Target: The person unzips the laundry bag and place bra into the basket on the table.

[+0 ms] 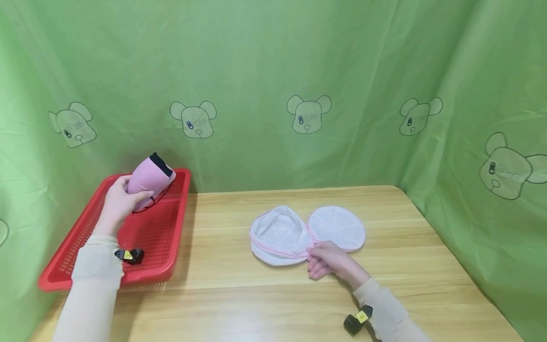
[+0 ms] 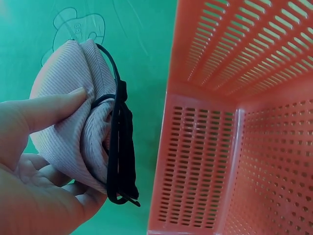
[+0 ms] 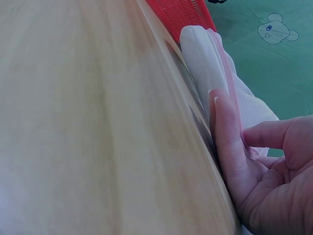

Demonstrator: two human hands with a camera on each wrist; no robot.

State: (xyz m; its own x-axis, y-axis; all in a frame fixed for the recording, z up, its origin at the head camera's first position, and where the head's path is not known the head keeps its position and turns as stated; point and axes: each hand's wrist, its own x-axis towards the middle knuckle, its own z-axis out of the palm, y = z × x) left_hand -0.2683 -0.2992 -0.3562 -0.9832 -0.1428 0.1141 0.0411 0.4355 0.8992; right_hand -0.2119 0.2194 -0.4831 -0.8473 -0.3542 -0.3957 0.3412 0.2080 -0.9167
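Observation:
My left hand (image 1: pixel 119 202) grips a folded pink bra (image 1: pixel 149 179) with black trim and thin black straps, holding it up over the red basket. In the left wrist view the thumb lies on the ribbed pink cup (image 2: pixel 63 78), the other fingers underneath, and a black strap (image 2: pixel 116 147) loops down its side. On the table, a round white mesh laundry bag (image 1: pixel 279 232) with pink zipper edging lies unzipped, its disc-shaped lid (image 1: pixel 335 227) folded out to the right. My right hand (image 1: pixel 331 261) pinches the bag's pink edge near where body and lid join.
The red plastic basket (image 1: pixel 181 223) with slotted walls stands at the table's left side. Green curtains (image 1: pixel 256 156) printed with bear heads hang behind and on both sides of the wooden table (image 1: pixel 222 294).

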